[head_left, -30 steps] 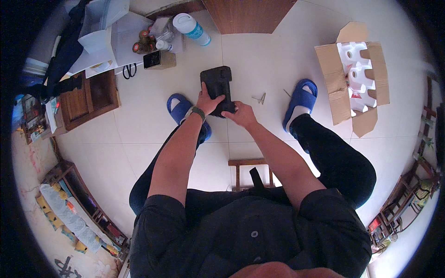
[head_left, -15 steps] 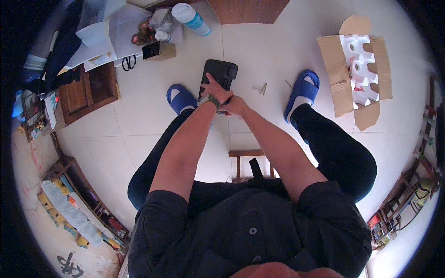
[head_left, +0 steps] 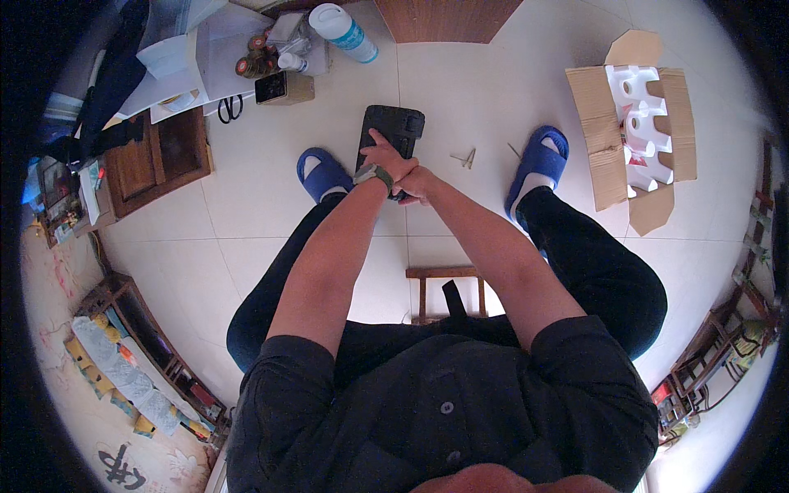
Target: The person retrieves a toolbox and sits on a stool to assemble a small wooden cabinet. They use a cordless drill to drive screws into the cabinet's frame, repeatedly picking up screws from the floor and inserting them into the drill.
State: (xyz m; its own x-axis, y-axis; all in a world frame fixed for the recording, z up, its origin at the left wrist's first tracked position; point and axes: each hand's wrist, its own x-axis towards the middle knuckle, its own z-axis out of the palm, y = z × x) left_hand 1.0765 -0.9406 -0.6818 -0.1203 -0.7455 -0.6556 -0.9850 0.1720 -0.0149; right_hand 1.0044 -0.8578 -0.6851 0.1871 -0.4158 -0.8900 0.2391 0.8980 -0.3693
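Note:
A black plastic case (head_left: 394, 120), roughly rectangular with a moulded surface, lies between my feet. My left hand (head_left: 388, 161) rests on top of it, fingers stretched out and apart, with a watch on the wrist. Just beside that wrist, my right hand (head_left: 420, 186) has its fingers curled at the case's near end. The two hands overlap there, so part of the near edge is hidden. To the right of the case, a small thin metal piece (head_left: 467, 157) lies on the floor tiles.
Blue slippers (head_left: 538, 168) are on my feet at both sides. An open cardboard box (head_left: 597, 148) with white moulded packing stands at the right. At the far left are a white and blue canister (head_left: 349, 37), a small box (head_left: 288, 88) and a wooden cabinet (head_left: 152, 168). Behind is a wooden stool (head_left: 444, 272).
The view has shifted slightly. My right hand's fingers have moved a little at the case's near end, while my left hand stays on top.

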